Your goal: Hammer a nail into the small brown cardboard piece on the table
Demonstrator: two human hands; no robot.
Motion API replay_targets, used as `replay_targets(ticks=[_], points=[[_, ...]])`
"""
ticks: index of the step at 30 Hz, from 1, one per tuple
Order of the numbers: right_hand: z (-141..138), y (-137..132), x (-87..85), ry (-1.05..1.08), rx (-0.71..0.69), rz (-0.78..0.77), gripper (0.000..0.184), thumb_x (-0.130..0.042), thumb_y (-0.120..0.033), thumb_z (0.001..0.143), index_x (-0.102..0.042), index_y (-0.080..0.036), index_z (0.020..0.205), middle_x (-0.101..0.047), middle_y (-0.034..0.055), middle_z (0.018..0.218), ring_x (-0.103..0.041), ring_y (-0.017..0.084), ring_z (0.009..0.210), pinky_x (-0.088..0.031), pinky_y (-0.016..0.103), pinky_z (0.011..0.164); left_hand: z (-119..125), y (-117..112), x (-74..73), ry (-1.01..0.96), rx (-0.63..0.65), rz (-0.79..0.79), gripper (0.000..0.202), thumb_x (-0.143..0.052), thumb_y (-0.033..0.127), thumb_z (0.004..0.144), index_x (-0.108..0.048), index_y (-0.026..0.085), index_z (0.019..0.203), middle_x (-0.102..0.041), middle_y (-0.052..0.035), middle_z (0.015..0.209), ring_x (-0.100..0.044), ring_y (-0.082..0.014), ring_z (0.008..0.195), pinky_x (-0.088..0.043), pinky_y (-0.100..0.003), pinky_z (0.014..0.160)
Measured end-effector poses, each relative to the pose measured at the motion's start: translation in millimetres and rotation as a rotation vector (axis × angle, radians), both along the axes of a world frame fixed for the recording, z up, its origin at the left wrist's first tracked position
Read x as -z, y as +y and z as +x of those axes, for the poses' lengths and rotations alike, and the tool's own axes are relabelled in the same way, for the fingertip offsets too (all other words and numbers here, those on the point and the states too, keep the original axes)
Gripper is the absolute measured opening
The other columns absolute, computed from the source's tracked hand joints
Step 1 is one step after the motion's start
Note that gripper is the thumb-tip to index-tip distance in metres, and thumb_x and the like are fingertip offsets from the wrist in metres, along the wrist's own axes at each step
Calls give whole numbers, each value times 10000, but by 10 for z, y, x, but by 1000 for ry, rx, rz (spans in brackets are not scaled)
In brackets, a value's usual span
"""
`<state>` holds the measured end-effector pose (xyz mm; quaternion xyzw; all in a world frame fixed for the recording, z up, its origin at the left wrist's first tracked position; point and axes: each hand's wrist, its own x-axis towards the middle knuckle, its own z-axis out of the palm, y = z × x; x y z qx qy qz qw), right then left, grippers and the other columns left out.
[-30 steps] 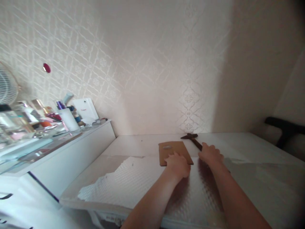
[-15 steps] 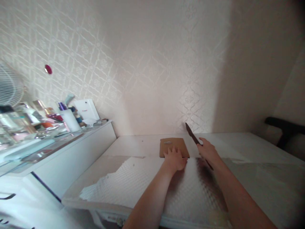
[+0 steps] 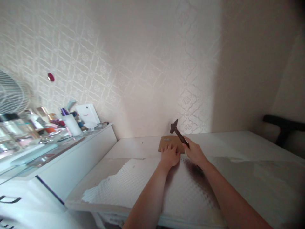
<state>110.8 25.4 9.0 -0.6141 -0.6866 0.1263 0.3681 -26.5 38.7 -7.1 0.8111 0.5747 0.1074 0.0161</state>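
Observation:
My right hand grips the handle of a dark hammer, whose head is raised above the far right part of a brown board. Flat on the board's near edge lies my left hand, fingers spread. A small silvery strip sits near the board's far edge; it is too small to make out closely. Under the board's near side and my forearms is a white, quilted-looking sheet.
On the left, a white cabinet carries bottles, a white box and other small items. A fan stands behind them. The patterned wall rises behind the table, and a black armrest shows at right.
My right hand has moved left with the hammer, whose head has turned and come over toward the board. My left hand still lies on the board. The view has shifted slightly.

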Motion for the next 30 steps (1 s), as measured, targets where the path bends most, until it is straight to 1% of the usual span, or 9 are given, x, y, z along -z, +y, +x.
replay_targets(ticks=[2,5,8,11,14,16,22,25,30], points=[[-6,9,16,-75,11,13,439,-331,-218,851,-383,-127,1277,-615,110,1036,-572,210,926,-412,278,770,19,-14,-14,4,-42,-11,496,-303,452,848,-352,251,1299,-288,-100,1383,-218,-327,1258,-158,-552,976],[-8,27,50,-148,12,30,438,-307,-219,865,-367,-114,1287,-611,130,1034,-566,222,946,-402,290,788,30,-10,-9,17,-72,-32,498,-297,465,847,-339,274,1306,-267,-88,1395,-213,-332,1258,-154,-558,973],[-2,47,92,-207,23,56,456,-312,-237,871,-324,-139,1317,-613,130,1009,-574,231,928,-401,310,782,18,5,-3,39,-54,-30,496,-277,471,851,-331,286,1307,-273,-78,1392,-220,-327,1255,-172,-565,965],[10,64,132,-248,1,67,467,-340,-233,865,-308,-170,1326,-615,122,994,-583,232,902,-401,317,769,2,1,-27,68,-12,-17,475,-283,460,846,-363,297,1284,-307,-73,1370,-256,-326,1235,-217,-578,939],[24,82,161,-247,-45,59,475,-352,-220,860,-305,-179,1331,-620,114,984,-587,223,890,-402,306,760,-2,-14,-68,89,24,-30,457,-305,445,835,-397,303,1260,-352,-74,1339,-298,-323,1208,-259,-570,920],[34,98,172,-238,-58,56,474,-349,-218,862,-308,-186,1332,-619,109,992,-585,216,895,-401,298,762,0,-18,-84,95,26,-52,455,-309,443,834,-400,309,1259,-361,-71,1332,-303,-326,1203,-262,-566,920],[77,131,189,-224,-9,53,468,-374,-212,846,-351,-195,1313,-624,106,990,-576,226,933,-408,307,782,-4,-4,-71,90,30,-54,461,-286,449,844,-386,306,1271,-341,-67,1346,-288,-325,1209,-257,-571,921],[94,124,184,-214,-13,43,459,-376,-213,844,-375,-187,1302,-629,108,987,-575,231,944,-414,315,791,-8,-11,-81,84,29,-50,467,-284,455,844,-382,304,1276,-344,-70,1344,-288,-326,1208,-256,-573,922],[99,101,151,-180,11,46,475,-381,-203,834,-372,-172,1308,-634,115,995,-590,244,918,-428,336,786,-7,-24,-104,91,30,-74,480,-291,451,842,-360,303,1293,-317,-73,1364,-264,-326,1226,-246,-577,926]])
